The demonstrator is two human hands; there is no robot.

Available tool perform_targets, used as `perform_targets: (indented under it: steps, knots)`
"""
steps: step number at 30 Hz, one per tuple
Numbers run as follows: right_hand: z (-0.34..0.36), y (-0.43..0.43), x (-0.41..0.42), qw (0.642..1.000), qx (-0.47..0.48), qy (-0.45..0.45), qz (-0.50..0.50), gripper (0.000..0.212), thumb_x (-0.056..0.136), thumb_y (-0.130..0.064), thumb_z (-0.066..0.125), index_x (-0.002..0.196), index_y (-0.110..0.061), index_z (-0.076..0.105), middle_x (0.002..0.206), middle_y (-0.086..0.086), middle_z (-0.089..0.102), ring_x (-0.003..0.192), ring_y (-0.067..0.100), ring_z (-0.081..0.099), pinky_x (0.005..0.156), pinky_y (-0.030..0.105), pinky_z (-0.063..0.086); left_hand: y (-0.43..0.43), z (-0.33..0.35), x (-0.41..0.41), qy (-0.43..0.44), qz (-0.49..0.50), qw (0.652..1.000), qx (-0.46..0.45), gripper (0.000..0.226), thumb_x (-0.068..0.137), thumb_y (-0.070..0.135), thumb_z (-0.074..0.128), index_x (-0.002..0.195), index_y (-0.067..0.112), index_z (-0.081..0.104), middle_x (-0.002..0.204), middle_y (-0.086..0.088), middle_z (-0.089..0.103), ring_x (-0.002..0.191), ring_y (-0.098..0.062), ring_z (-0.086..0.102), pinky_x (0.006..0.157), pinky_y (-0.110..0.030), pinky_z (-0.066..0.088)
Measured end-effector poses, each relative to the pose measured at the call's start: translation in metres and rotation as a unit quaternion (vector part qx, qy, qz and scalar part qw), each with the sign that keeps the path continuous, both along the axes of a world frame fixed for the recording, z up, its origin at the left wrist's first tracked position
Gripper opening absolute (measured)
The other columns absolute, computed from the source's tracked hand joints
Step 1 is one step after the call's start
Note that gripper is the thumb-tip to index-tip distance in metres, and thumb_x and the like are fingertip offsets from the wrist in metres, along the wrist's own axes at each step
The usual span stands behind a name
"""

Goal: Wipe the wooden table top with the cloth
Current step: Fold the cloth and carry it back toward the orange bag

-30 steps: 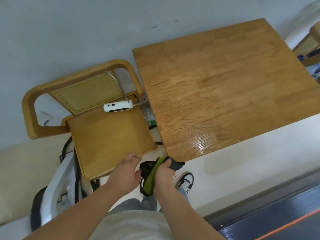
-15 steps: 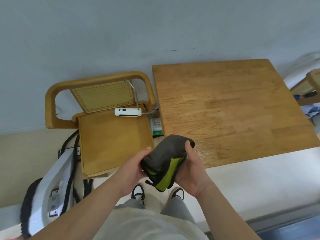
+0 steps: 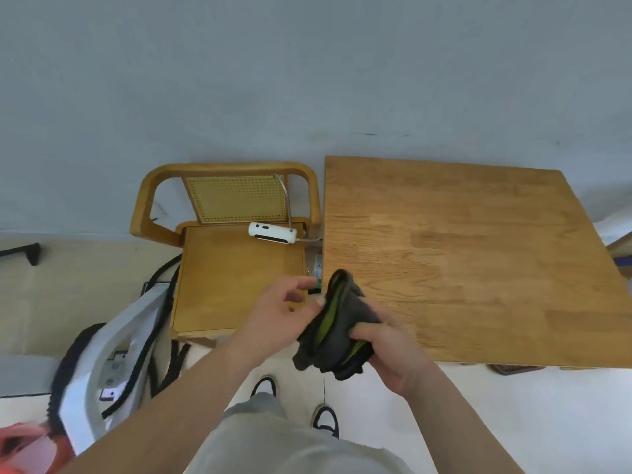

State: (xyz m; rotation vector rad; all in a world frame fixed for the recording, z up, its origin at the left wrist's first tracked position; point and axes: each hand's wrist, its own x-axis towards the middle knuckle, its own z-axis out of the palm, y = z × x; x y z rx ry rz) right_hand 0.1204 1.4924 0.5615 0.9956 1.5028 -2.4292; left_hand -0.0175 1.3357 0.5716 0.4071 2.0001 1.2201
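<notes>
Item: dark grey cloth with lime-green trim, bunched and folded, held up in front of the person at the near left corner of the square light-oak wooden table top; whether it touches the wood cannot be told. Right hand: clenched round the lower right part of the cloth, fingers wrapped over the fabric. Left hand: fingers loosely bent and clear of the fabric, grasping nothing, with only the thumb tip at the cloth's left edge. Table top: bare wood grain showing, its far edge against the pale grey wall. Left of the table, just beside it: bentwood armchair with woven cane back and flat wooden seat. On the rear of the seat: small white oblong device with a thin grey cord rising from its right end. Lower left: white frame wound with black cable. Floor below the hands: two black-and-white shoes, toes towards the table.
</notes>
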Motion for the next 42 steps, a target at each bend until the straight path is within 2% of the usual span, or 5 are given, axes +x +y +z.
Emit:
perform_targets:
  steps: [7,15,24,30,42]
  knots:
    - [0.014,0.026,0.022,0.994,-0.019,0.008,0.107,0.037,0.093,-0.005,0.061,0.126,-0.017,0.071,0.125,0.02,0.07,0.117,0.037,0.067,0.099,0.051,0.055,0.027,-0.007,0.043,-0.327,0.061,0.94,0.072,0.06,0.073,0.077,0.073,0.115,0.033,0.075,0.113,-0.001,0.078,0.103,-0.021,0.075,0.085,-0.041,0.061]
    - [-0.009,0.056,0.032,0.988,0.076,-0.134,-0.001,0.028,0.091,-0.012,0.057,0.11,-0.018,0.077,0.105,0.011,0.078,0.098,0.029,0.075,0.072,0.037,0.062,-0.008,-0.029,0.039,-0.171,0.295,0.938,0.067,0.02,0.092,0.048,0.073,0.111,0.041,0.07,0.106,0.01,0.076,0.099,-0.02,0.072,0.071,-0.038,0.062]
    - [-0.009,-0.051,-0.034,0.987,0.061,-0.101,0.106,0.024,0.092,-0.018,0.058,0.096,-0.025,0.08,0.097,0.01,0.079,0.088,0.027,0.077,0.067,0.041,0.063,-0.034,-0.03,0.089,0.099,0.157,0.98,0.068,0.021,0.093,0.034,0.067,0.112,0.041,0.071,0.097,0.011,0.067,0.095,-0.007,0.065,0.084,-0.026,0.055]
    - [-0.014,-0.117,-0.064,0.974,-0.065,-0.131,0.173,0.058,0.083,-0.062,0.074,0.114,-0.013,0.078,0.118,0.016,0.075,0.111,0.031,0.072,0.1,0.05,0.054,-0.115,-0.028,0.09,0.066,0.15,0.986,-0.027,0.057,0.089,0.052,0.06,0.145,0.043,0.051,0.11,0.012,0.045,0.109,-0.013,0.053,0.091,-0.033,0.054]
    - [0.001,-0.341,-0.164,0.859,0.019,-0.053,0.509,0.035,0.089,-0.004,0.066,0.124,-0.008,0.07,0.123,0.019,0.072,0.117,0.037,0.067,0.103,0.049,0.052,-0.389,-0.029,0.074,-0.025,0.482,0.875,0.05,0.063,0.083,0.013,0.079,0.139,0.033,0.057,0.132,0.016,0.064,0.123,-0.002,0.057,0.105,-0.032,0.047]
